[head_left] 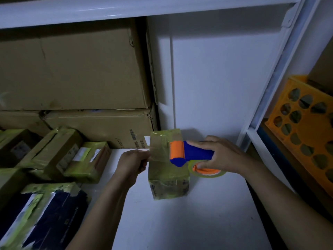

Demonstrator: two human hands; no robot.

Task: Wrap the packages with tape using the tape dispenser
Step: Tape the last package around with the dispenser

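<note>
- While the right hand [221,156] curls its fingers round the blue handle of the tape dispenser [194,152], its thumb reaches down to the orange hub of the tape roll [209,173], probably to brake it.
- The left hand [131,163] is closed in a pinch on the free end of the clear tape strip [159,152].
- The strip runs taut from that pinch to the dispenser's orange roller. I judge the two hands pull apart to keep it flat before it is laid down.
- The strip crosses the upper part of the package [167,179], though I cannot tell if it touches yet.
- The package stands upright on the white table [180,222], between the hands and close to the back wall. It already looks glossy with tape.
- Other taped packages [54,154] lie piled at the left, seemingly done and set aside.
- Large cardboard boxes [72,69] are stacked behind them.
- A yellow crate [302,120] sits on the shelving at the right.
</note>
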